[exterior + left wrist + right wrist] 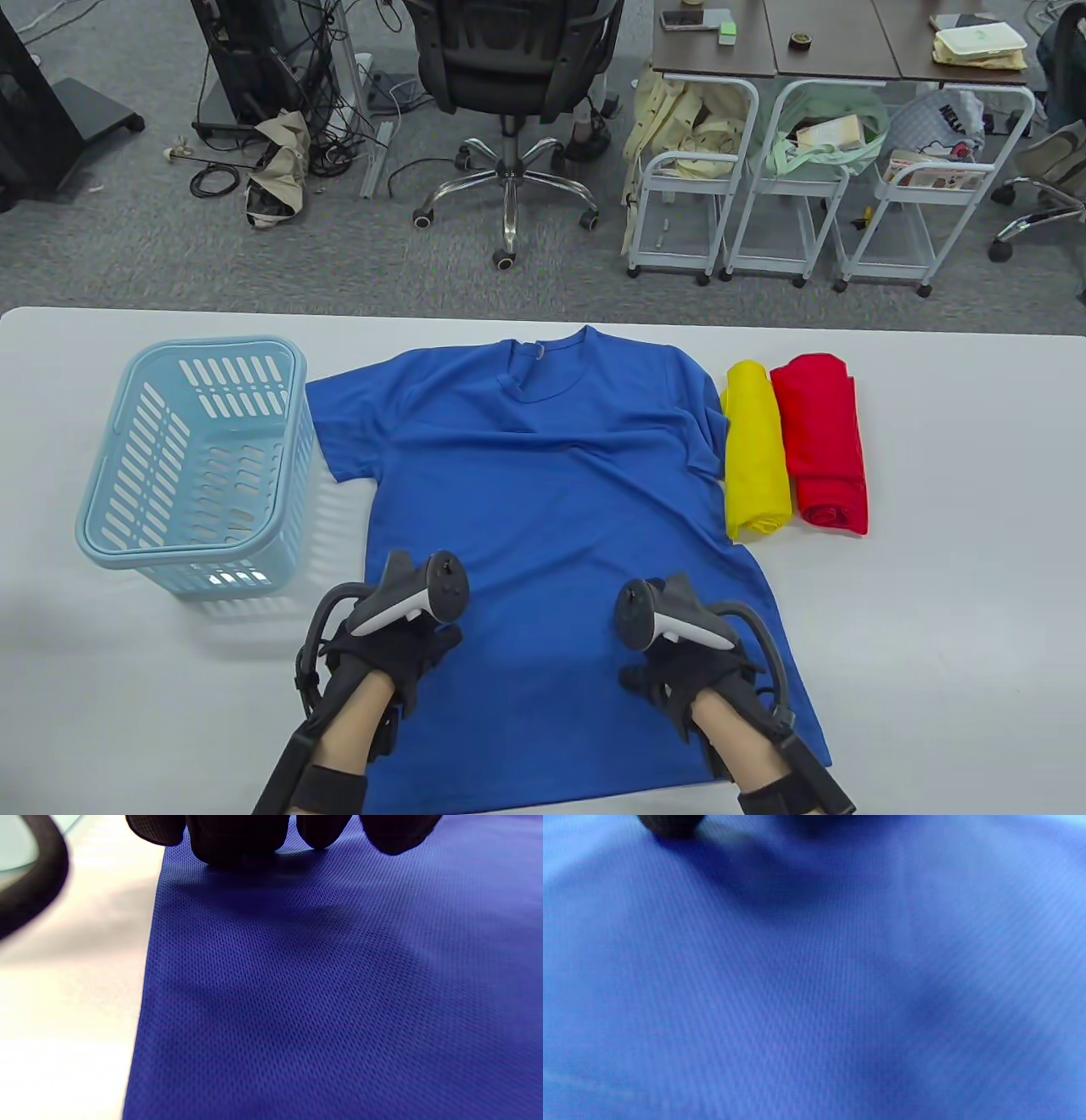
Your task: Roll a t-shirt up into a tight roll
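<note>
Both hands, our left hand (386, 649) and right hand (679, 671), rest flat with relaxed fingers on the blue t-shirt (543, 475) spread across the white table (933, 611). Left of our left hand: basket (199, 458). Beyond our right hand: yellow roll (753, 450), red roll (821, 446). Beyond the table: grey carpet, an office chair (509, 85).

Legible text is limited to one item in the table view: a white bag (942, 123) hanging in the wire trolley (933, 221) on the floor beyond the far edge of the table carries dark capital letters that appear to read "HELL", with the rest of the word hidden by folds. The printing on the packages in that trolley and on the items on the brown desks (836, 59) is too small to read. The left wrist view and right wrist view show no text, labels or numbers.
</note>
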